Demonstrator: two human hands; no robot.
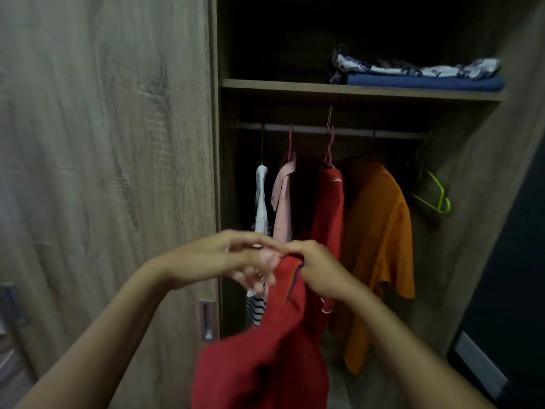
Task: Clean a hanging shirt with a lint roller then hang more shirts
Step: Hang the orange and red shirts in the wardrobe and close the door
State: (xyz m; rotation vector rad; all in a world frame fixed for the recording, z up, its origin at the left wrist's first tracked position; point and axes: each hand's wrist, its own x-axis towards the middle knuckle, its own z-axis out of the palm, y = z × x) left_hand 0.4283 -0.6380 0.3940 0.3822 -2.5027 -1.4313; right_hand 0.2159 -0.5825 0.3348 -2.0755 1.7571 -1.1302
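The red shirt (265, 358) hangs from the person's grasp at about 6 o'clock in the view, in front of the open wardrobe and not yet on the rail. The right hand (320, 271) has its fingers curled around the top edge of the fabric near the collar. The left hand (233, 258), touching it at 9 o'clock, has its fingers loosely spread at the same edge; whether it pinches the cloth I cannot tell, as it is blurred. No hanger shows inside this shirt, and no lint roller is in view, so my judgement is that the cleaning is over and the hanging is under way. Above, at 12 o'clock, the rail (383, 133) already carries a white garment (261, 199), a pink one (282, 199), another red shirt (328, 208) and an orange shirt (380, 228). A spare green hanger (433, 196) waits at 2 o'clock, probably the next thing needed.
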